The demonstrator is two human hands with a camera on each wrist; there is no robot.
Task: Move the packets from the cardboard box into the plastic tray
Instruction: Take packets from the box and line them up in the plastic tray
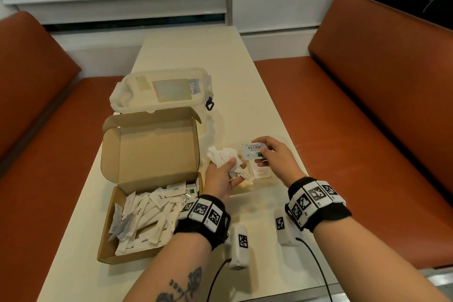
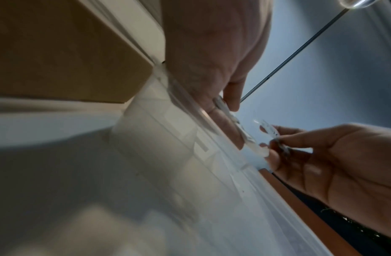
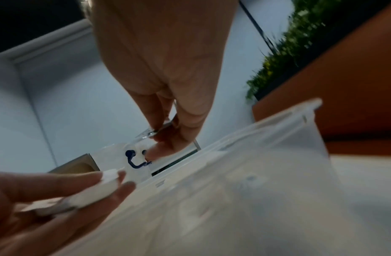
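Now right hand pinches Stevia packet; left hand holds packets.

Lidded tub (clear), orange benches

My left hand and right hand both crowd over the plastic tray, blocking its opening. The cardboard box has its upright lid standing just left of the tray, a wall on that side. The lidded plastic container blocks the far-left route behind the box. Open table lies beyond the tray and to its right. The box interior is reachable from above.
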